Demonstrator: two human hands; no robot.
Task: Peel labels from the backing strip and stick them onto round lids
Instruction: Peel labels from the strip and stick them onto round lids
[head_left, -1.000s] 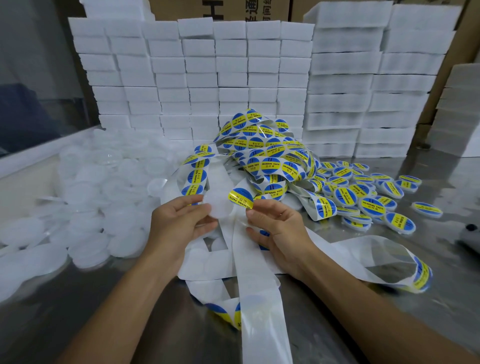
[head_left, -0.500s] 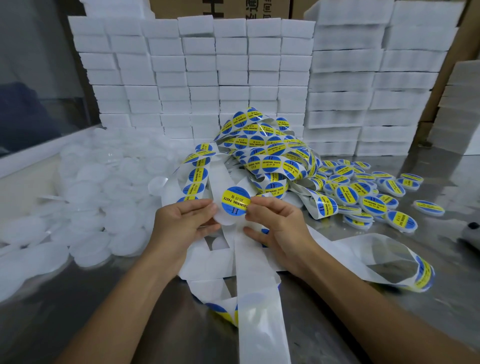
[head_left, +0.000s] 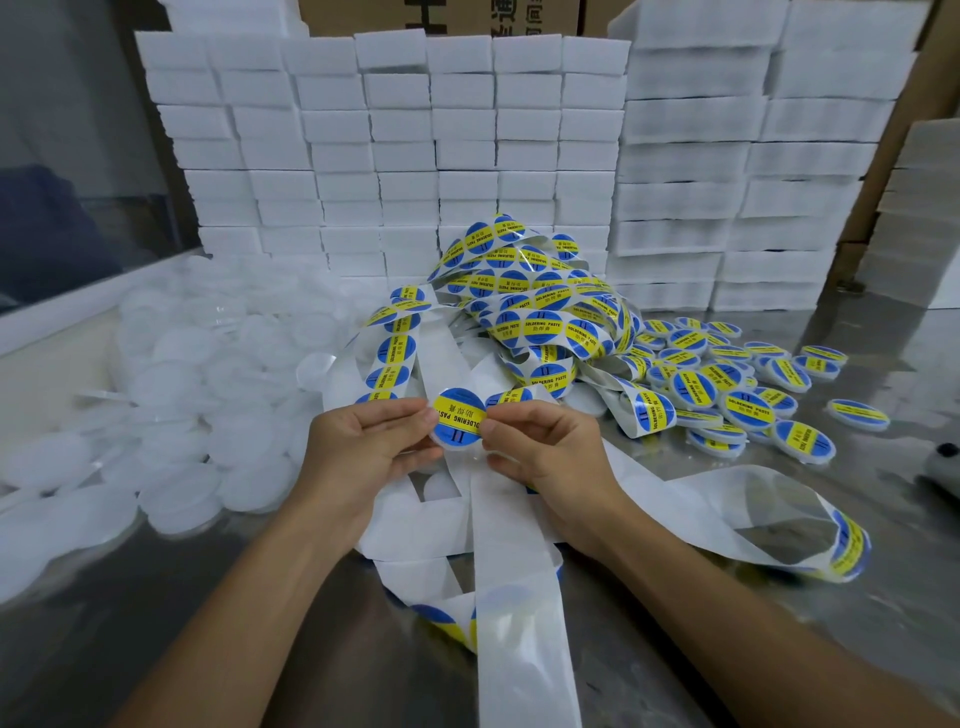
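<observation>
A round white lid is held above the metal table, just in front of the person, between the left hand and the right hand. A blue and yellow label marked "SOLDERING PASTE" is seen on the lid's top face. The lid's left edge is pinched by the left thumb and fingers; its right edge is pinched by the right thumb and forefinger, with the remaining right fingers curled beneath. A white backing strip, bare along this stretch, is laid under both hands and runs toward the near table edge. A tangled heap of label-bearing strip is piled behind the hands. Unlabelled white lids are spread over the left part of the table, and labelled lids are gathered on the right. White foam blocks are stacked along the back.
</observation>
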